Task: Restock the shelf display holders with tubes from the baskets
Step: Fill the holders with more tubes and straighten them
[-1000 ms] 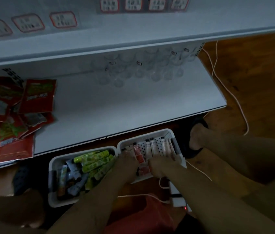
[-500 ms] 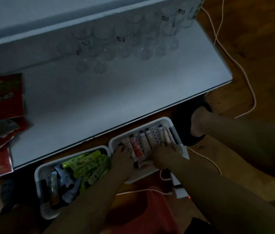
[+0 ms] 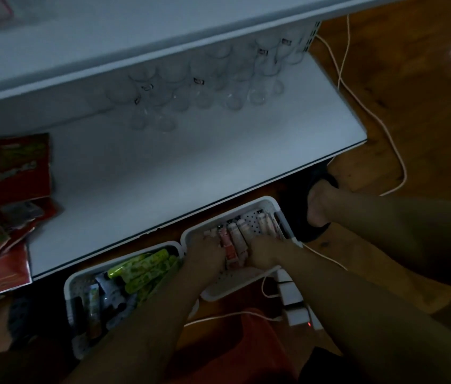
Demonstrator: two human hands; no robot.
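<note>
Two white baskets sit on the floor below the shelf. The right basket (image 3: 270, 202) holds pink and white tubes (image 3: 235, 236); the left basket (image 3: 74, 281) holds green tubes (image 3: 141, 268) and some grey ones. Both hands are down in the right basket. My left hand (image 3: 205, 254) lies over the tubes at its left side, and my right hand (image 3: 264, 250) over those at its right. The fingers are buried among the tubes, so their hold is hidden. Clear display holders (image 3: 202, 81) stand at the back of the white shelf (image 3: 163, 167).
Red snack packets (image 3: 16, 173) lie on the shelf's left end. A white cable (image 3: 368, 112) runs over the wooden floor to a power strip (image 3: 293, 303) right of the baskets. My foot in a dark sandal (image 3: 318, 206) is beside the right basket. A red object (image 3: 246, 350) sits below.
The view has tilted down and shifted, so the upper shelf labels left the frame. Both hands stay in the right basket, working slightly deeper among the tubes.
</note>
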